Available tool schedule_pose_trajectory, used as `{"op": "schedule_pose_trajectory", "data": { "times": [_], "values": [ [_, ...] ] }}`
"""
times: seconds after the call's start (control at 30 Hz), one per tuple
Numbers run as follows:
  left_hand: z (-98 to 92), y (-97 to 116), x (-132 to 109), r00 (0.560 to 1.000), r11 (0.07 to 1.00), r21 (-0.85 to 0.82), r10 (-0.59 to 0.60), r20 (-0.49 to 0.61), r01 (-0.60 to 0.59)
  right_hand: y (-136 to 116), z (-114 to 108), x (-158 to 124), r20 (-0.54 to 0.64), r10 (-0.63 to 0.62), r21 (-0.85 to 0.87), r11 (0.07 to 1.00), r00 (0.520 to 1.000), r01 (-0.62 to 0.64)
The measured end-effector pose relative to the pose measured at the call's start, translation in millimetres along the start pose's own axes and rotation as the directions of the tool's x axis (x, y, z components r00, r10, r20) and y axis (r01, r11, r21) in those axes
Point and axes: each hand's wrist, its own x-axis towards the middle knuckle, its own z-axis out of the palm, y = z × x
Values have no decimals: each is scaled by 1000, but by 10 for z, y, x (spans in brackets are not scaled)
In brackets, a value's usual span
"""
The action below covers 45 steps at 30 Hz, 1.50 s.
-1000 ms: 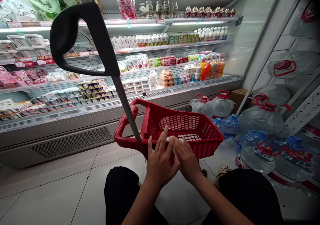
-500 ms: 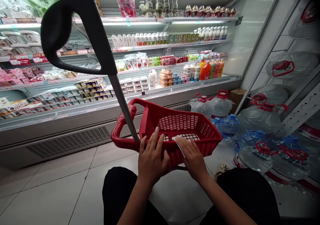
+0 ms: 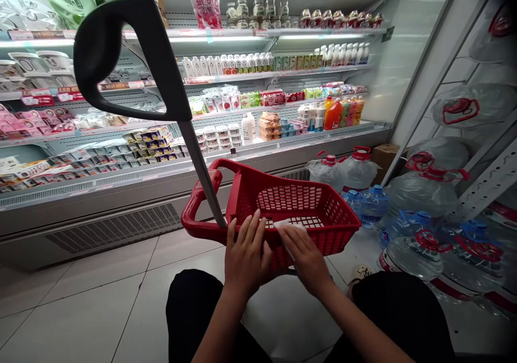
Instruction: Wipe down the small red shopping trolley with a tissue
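A red plastic shopping basket [image 3: 338,238] with slotted walls stands in front of my knees. From its left end a long grey pull rod [image 3: 201,172] rises to a black loop handle [image 3: 161,56]. My left hand [image 3: 243,260] rests on the near rim, fingers stretched out and flat, close to the foot of the rod. To its right, my right hand [image 3: 306,255] presses a folded white cloth or tissue [image 3: 294,225] against the same rim. The cloth sticks out beyond the fingertips into the basket; the rest of it is hidden under the palm.
Beyond the basket runs an open refrigerated display case [image 3: 113,212] with shelves of dairy and drinks. Large water bottles [image 3: 414,255] with red handles crowd the right side, and smaller blue bottles [image 3: 374,207] stand near the basket's far end. Pale floor tiles [image 3: 97,293] lie at left.
My right hand has slid slightly left along the near rim with the white cloth, and more cloth shows past the fingers. My left hand keeps its place on the rim.
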Motion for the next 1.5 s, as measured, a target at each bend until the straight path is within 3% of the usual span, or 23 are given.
{"op": "schedule_pose_trajectory", "data": {
  "times": [0.13,0.2,0.3,0.47,0.57,0.67,0.83,1.07,1.2,1.4,1.5],
  "values": [
    [126,13,-49,1000,1000,3,0,1,0,630,-232,-522,18,113,-161,981,993,-109],
    [159,29,-48,1000,1000,-14,-1,8,1,783,-303,-653,-4,168,-206,965,986,-165],
    [189,63,-18,1000,1000,-30,3,20,-2,684,-282,-587,-24,209,-200,957,978,-210],
    [230,86,41,999,999,-31,21,37,-20,38,-19,-24,11,84,-8,996,996,-84],
    [248,30,57,999,999,-23,35,38,-34,-123,80,210,-14,56,73,996,998,-54],
    [256,-73,67,999,999,-21,45,30,-44,32,73,200,16,45,66,997,999,-46],
    [240,-211,96,1000,1000,11,1,21,-2,506,-94,-191,27,86,-52,995,996,-84],
    [254,-142,79,993,994,37,-105,45,104,799,-311,-720,-47,182,-143,972,982,-187],
    [341,-28,27,994,997,25,-69,80,67,629,-257,-587,-84,211,-132,966,974,-221],
    [440,105,38,992,999,30,-27,126,23,-37,41,33,-34,42,-92,995,999,-45],
    [480,122,72,992,1000,24,-2,130,-1,-141,81,92,-29,51,-134,990,998,-54]
  ]
}}
